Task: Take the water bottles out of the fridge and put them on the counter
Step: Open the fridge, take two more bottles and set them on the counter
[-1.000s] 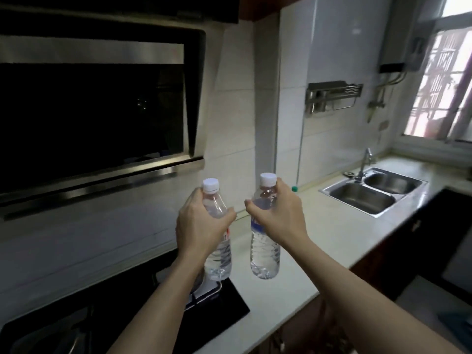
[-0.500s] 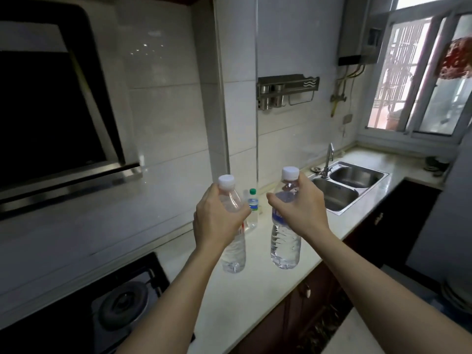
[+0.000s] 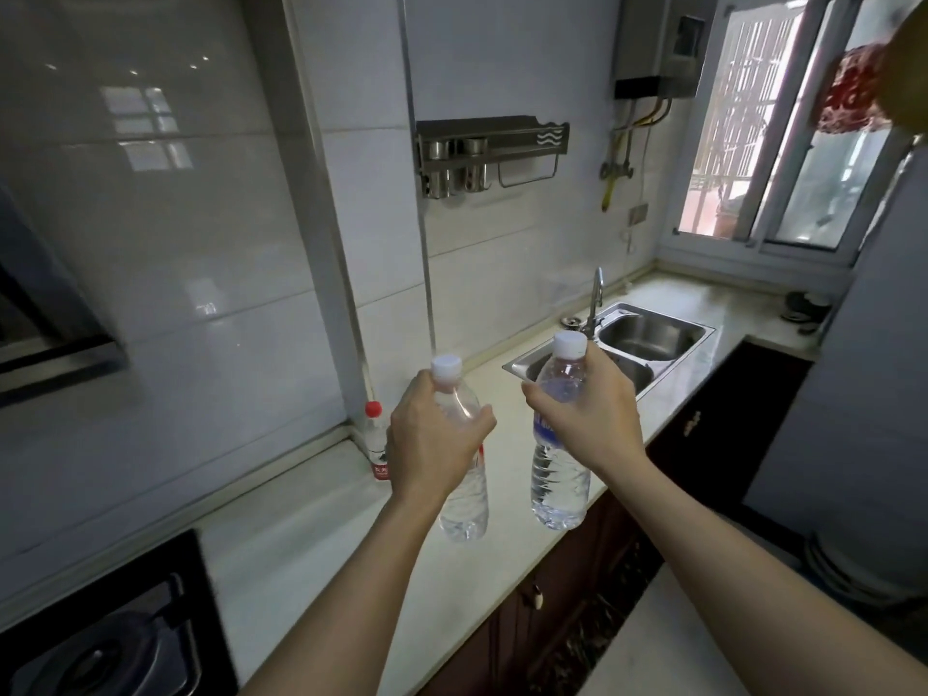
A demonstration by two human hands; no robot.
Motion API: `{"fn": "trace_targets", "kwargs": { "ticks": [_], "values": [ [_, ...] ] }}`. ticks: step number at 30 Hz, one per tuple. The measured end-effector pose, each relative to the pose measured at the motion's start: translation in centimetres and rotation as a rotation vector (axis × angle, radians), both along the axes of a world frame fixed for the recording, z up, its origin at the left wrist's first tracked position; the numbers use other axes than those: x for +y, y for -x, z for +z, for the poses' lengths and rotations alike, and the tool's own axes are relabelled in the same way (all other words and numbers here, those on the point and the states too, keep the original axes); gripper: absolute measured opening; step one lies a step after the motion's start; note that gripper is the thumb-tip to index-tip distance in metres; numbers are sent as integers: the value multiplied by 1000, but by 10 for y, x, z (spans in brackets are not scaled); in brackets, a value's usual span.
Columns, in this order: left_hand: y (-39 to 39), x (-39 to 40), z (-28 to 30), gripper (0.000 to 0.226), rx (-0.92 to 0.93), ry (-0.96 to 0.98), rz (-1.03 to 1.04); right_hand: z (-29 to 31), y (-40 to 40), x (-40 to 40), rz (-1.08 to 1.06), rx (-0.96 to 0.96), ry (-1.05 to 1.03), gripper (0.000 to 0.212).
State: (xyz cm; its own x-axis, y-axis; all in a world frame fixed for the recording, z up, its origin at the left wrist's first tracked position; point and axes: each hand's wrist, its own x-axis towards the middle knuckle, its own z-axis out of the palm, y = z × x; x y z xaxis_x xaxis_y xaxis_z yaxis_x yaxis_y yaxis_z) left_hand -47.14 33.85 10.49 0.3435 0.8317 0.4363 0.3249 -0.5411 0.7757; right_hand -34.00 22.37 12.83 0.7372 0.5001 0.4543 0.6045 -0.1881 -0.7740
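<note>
Head view. Two clear water bottles, both upright with white caps, are held side by side above the pale counter (image 3: 311, 540). The left hand (image 3: 434, 444) wraps its fingers round the upper body of the left bottle (image 3: 464, 499), whose label shows a trace of red at the hand's edge. The right hand (image 3: 585, 419) grips the shoulder of the right bottle (image 3: 560, 474), which carries a blue label. The two bottles stand near each other but apart, their bases over the near part of the counter; whether either base touches the surface cannot be told. Far left of the left hand, a red-capped bottle (image 3: 375, 444) stands on the counter against the tiled wall. A steel double sink (image 3: 648, 334) with a tap lies farther right, a gas hob (image 3: 100, 640) at near left, and a metal wall rack (image 3: 489, 148) hangs above.
</note>
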Motion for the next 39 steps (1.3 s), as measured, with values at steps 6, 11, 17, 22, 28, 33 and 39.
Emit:
{"fn": "trace_targets", "kwargs": {
  "ticks": [6,11,17,22,28,33,39],
  "values": [
    [-71,34,-18,48,35,29,4,-11,-62,30,-20,4,36,37],
    [-140,80,-31,48,21,55,30,-16,-125,81,5,15,92,38],
    [-207,137,-36,50,10,66,40,-14,-191,151,41,28,140,47],
    [-238,174,-39,47,13,56,48,-21,-232,192,87,35,150,56],
    [-268,213,-56,43,25,123,114,-43,-274,246,163,65,165,48],
    [-290,244,-80,49,26,152,200,-71,-305,298,248,64,193,49],
    [-323,267,-108,54,20,215,333,-107,-344,355,394,50,248,50]
  ]
}}
